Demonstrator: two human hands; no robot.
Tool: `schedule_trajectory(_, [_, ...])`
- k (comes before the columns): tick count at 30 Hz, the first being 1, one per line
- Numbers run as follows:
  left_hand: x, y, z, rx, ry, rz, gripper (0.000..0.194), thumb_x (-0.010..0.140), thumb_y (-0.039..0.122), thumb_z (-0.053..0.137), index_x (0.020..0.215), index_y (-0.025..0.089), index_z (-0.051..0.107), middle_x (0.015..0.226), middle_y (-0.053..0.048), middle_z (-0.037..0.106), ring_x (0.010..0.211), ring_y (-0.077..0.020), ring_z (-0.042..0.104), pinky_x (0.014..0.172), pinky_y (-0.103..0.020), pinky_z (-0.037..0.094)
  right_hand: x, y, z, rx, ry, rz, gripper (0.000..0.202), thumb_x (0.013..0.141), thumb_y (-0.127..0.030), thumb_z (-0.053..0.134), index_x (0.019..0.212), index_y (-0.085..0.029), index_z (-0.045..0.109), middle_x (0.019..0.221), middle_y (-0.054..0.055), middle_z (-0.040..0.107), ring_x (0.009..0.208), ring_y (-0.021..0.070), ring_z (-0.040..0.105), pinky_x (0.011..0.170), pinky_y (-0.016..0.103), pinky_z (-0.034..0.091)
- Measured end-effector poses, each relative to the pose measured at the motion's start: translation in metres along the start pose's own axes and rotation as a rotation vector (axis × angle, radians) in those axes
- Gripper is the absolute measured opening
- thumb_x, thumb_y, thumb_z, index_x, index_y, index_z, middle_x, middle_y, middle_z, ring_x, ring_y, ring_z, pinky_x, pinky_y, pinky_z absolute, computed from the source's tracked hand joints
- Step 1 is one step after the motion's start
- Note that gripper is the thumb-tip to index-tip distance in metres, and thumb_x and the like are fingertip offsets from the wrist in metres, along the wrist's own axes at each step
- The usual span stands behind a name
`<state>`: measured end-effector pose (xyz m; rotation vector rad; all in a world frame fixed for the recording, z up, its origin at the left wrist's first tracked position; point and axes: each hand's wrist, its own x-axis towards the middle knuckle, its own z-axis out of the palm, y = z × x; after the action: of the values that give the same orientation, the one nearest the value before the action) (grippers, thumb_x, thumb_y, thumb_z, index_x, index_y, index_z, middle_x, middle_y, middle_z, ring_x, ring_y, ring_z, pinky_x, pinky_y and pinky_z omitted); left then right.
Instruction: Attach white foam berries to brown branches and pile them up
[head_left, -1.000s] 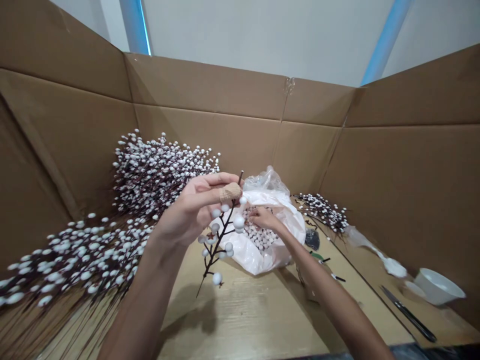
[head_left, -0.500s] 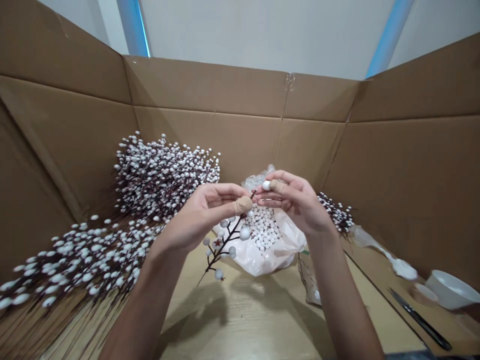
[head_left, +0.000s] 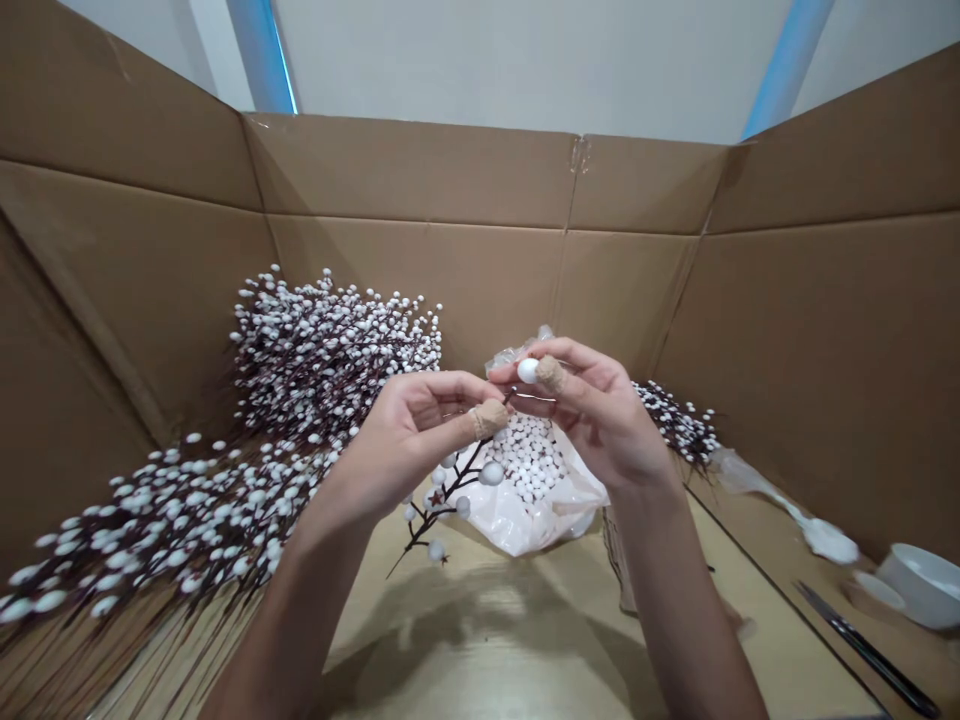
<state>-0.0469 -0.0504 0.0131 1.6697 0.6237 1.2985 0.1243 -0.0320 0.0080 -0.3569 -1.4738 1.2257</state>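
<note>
Between thumb and fingers, my left hand [head_left: 420, 425] pinches a dark artificial berry stem [head_left: 442, 510] near its upper end; the stem slants down to the left and bears several white berries. My right hand [head_left: 589, 405] is closed on a single white berry [head_left: 529, 371], held by the fingertips just above and right of the stem's tip. Both thumbs are wrapped in tan tape. Below the hands lies an open plastic bag [head_left: 517, 530] with many loose white berries [head_left: 529, 455] in it.
Large heaps of white-berried stems [head_left: 330, 350] fill the left side. At the right are a small berry bunch [head_left: 679, 420], a white plastic strip [head_left: 787, 510], a white bowl [head_left: 919, 590] and a black-handled knife [head_left: 870, 650]. Cardboard walls [head_left: 420, 260] surround the table [head_left: 487, 640].
The berry in my right hand has turned slightly and shifted a little left in the fingertips. My left hand keeps its pinch on the stem. The view has shifted slightly.
</note>
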Motion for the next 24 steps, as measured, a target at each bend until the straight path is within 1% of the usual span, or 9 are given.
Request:
schedule_trajectory(3, [-0.002, 0.0, 0.0, 0.03, 0.025, 0.009, 0.003, 0.07, 0.019, 0.073, 0.071, 0.016, 0.071, 0.069, -0.002, 0.067, 0.062, -0.0125, 0.058, 0.06, -0.023, 0.048, -0.002, -0.001, 0.001, -0.054, 0.01, -0.001, 0.017, 0.073, -0.032, 0.07, 0.087, -0.023, 0.066, 0.09, 0.002, 0.072, 0.086, 0.0178, 0.067, 0.082, 0.035, 0.054])
schedule_trajectory(7, [-0.002, -0.002, 0.0, 0.033, 0.022, 0.029, 0.004, 0.071, 0.02, 0.072, 0.072, 0.016, 0.071, 0.07, -0.003, 0.067, 0.062, -0.0131, 0.059, 0.059, -0.023, 0.048, -0.002, -0.001, 0.002, -0.107, 0.02, -0.003, 0.017, 0.072, -0.032, 0.073, 0.086, -0.023, 0.069, 0.091, 0.002, 0.071, 0.087, 0.0175, 0.067, 0.081, 0.035, 0.054])
schedule_trajectory(14, [-0.001, 0.0, 0.003, 0.063, 0.038, 0.07, 0.003, 0.072, 0.017, 0.07, 0.07, 0.016, 0.07, 0.065, -0.001, 0.065, 0.058, -0.0111, 0.055, 0.053, -0.02, 0.044, 0.0, 0.002, 0.005, -0.053, 0.023, -0.023, 0.018, 0.068, -0.033, 0.075, 0.082, -0.022, 0.072, 0.089, 0.002, 0.072, 0.084, 0.0161, 0.066, 0.079, 0.031, 0.055])
schedule_trajectory(20, [-0.001, -0.001, 0.002, 0.073, 0.072, 0.09, 0.001, 0.07, 0.017, 0.071, 0.069, 0.016, 0.07, 0.063, -0.001, 0.064, 0.056, -0.011, 0.054, 0.051, -0.021, 0.044, 0.001, 0.007, 0.011, -0.041, 0.06, -0.053, 0.017, 0.066, -0.033, 0.076, 0.079, -0.023, 0.072, 0.089, 0.003, 0.072, 0.088, 0.0177, 0.065, 0.085, 0.036, 0.052])
schedule_trajectory(24, [0.0, -0.003, 0.001, 0.091, 0.101, 0.088, 0.003, 0.069, 0.017, 0.071, 0.068, 0.016, 0.069, 0.062, 0.0, 0.063, 0.056, -0.0106, 0.054, 0.05, -0.02, 0.044, 0.002, 0.012, 0.014, -0.016, 0.098, -0.061, 0.016, 0.065, -0.031, 0.077, 0.078, -0.023, 0.072, 0.089, 0.002, 0.072, 0.086, 0.0171, 0.065, 0.083, 0.035, 0.053])
